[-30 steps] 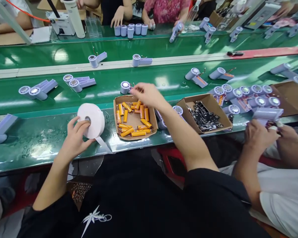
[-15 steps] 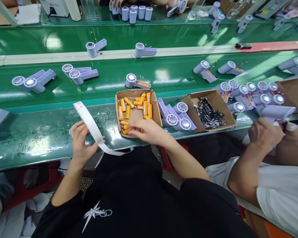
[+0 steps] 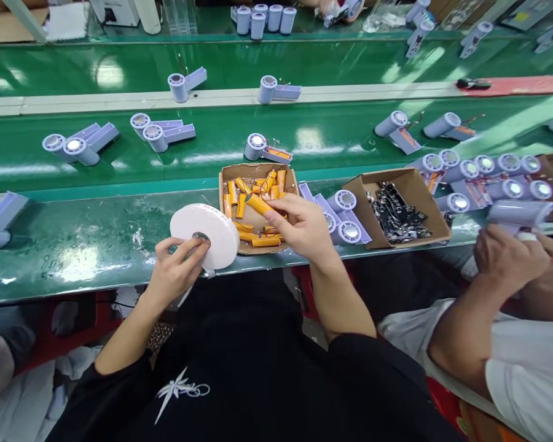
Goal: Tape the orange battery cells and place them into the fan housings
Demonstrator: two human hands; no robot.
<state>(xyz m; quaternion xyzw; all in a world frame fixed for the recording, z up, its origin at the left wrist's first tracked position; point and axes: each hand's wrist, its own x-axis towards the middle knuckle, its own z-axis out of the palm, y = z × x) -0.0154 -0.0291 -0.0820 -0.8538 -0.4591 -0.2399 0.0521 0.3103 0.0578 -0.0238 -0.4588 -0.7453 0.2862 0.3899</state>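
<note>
The head camera showed me the right hand (image 3: 306, 228), thumb and fingers pinched narrow on an orange battery cell (image 3: 257, 204), tilted above a cardboard box (image 3: 246, 171) of more orange cells (image 3: 264, 242). The left hand (image 3: 177, 265) gripped a white tape roll (image 3: 221, 239) by its core, near the box's left side. Behind the box I saw a lilac housing (image 3: 255, 145) on the green conveyor belt (image 3: 322, 156). To the right, past more lilac housings (image 3: 350, 232), a second cardboard box (image 3: 419, 190) held black parts (image 3: 399, 212), perhaps circuit boards; I couldn't be sure. Farther right were a co-worker's hands (image 3: 504, 255).
</note>
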